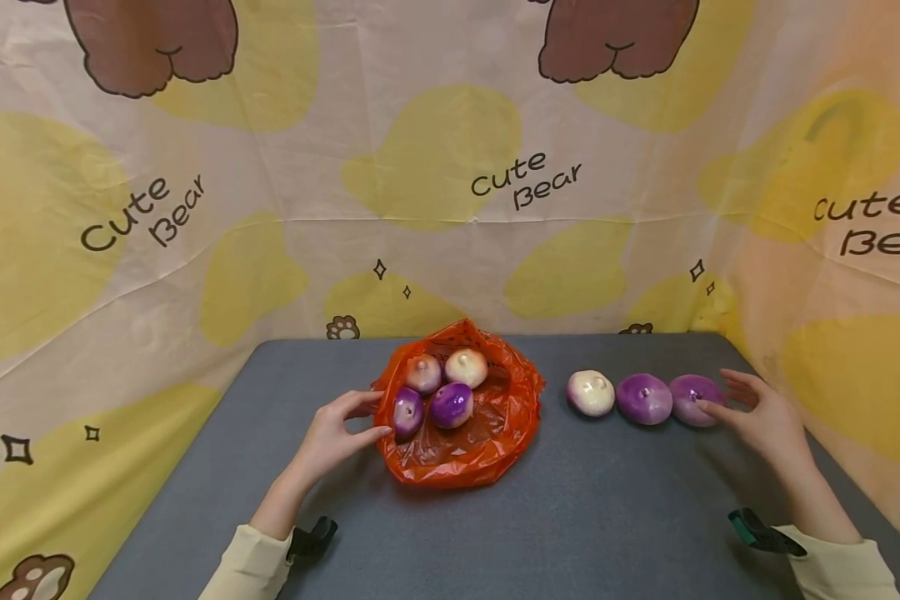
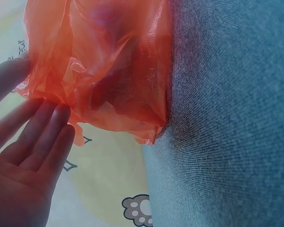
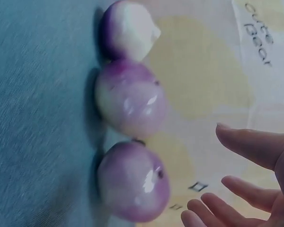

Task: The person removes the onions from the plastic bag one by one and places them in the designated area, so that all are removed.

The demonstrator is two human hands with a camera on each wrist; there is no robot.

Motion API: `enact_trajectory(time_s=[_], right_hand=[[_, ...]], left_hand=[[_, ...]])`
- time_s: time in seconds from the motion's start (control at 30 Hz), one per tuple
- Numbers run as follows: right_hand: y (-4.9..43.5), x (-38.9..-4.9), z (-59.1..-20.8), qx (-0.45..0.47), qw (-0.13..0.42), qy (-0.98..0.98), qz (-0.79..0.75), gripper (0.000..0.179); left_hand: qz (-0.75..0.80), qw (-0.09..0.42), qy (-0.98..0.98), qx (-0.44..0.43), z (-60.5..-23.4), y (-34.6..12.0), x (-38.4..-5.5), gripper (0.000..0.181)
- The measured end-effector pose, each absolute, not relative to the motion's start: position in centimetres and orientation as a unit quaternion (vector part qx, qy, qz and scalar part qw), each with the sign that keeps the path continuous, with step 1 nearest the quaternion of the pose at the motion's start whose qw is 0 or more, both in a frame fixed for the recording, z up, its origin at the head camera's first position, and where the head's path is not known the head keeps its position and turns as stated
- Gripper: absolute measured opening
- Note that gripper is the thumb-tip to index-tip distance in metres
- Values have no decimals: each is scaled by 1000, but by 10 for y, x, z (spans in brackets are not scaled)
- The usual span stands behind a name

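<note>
An orange plastic bag (image 1: 506, 467) stands on the table with its mouth spread wide. Inside it lie several glossy purple and white onions (image 1: 452, 405). My left hand (image 1: 337, 433) is at the bag's left side; in the left wrist view its fingertips (image 2: 61, 113) touch the thin film, thumb spread apart from the fingers. To the right, a whitish onion (image 1: 591, 393) and two purple onions, a middle one (image 1: 644, 399) and a right one (image 1: 696, 400), form a row. My right hand (image 1: 768, 421) hovers beside the right onion, fingers spread, with a gap showing in the right wrist view.
The grey tabletop (image 1: 570, 533) reaches back to a hanging cloth (image 1: 435, 267) printed with yellow patches and bears. This cloth also runs along the left and right sides, close to the right arm. Each wrist wears a dark strap (image 1: 765, 533).
</note>
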State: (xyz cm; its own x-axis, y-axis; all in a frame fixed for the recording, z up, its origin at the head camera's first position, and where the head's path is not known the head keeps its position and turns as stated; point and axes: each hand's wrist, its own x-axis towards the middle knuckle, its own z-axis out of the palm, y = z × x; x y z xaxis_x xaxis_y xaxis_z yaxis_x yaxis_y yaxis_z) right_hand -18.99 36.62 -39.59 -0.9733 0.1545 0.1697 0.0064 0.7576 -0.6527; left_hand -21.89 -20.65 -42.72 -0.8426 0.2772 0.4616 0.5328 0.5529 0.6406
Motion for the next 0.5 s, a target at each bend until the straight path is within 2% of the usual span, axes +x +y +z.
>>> enact_trajectory(time_s=[0.5], right_hand=[[318,-189,-369,4,149,-924,353,68]], left_hand=[[-408,152,-870,-232,-426,-207,-218,46]])
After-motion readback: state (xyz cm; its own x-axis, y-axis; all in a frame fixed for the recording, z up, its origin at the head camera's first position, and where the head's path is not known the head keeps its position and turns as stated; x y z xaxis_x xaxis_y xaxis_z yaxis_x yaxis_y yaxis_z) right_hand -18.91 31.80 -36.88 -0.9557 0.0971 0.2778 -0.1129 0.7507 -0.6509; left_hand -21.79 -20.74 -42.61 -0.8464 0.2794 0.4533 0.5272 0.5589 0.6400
